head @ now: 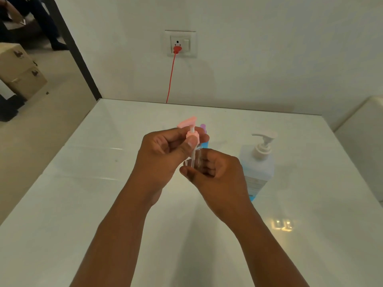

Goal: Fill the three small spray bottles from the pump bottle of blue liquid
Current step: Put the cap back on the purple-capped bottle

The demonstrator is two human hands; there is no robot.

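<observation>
- While held over glossy white bench [83,193]: small clear plastic spray bottle [196,160], gripped in right hand [215,170].
- Pink pump spray cap [191,132] with dip tube, pinched by left hand [163,150], lifted above bottle mouth.
- Right of hands, on bench: large clear pump bottle of blue liquid [259,162].

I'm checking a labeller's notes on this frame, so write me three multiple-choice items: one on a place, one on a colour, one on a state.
1. Where does the large pump bottle stand relative to the hands?
A. to their right on the table
B. to their left on the table
C. on the floor

2. What colour is the small pump head that the left hand pinches?
A. green
B. pink
C. black

3. What state is the small clear bottle in the right hand in?
A. capped and lying on the table
B. head lifted, its tube still reaching into the bottle
C. crushed flat

Key: 1 A, it stands on the white table right of both hands. 2 B, the head and collar are pink. 3 B, the collar sits above the bottle with the white tube running down.
</observation>
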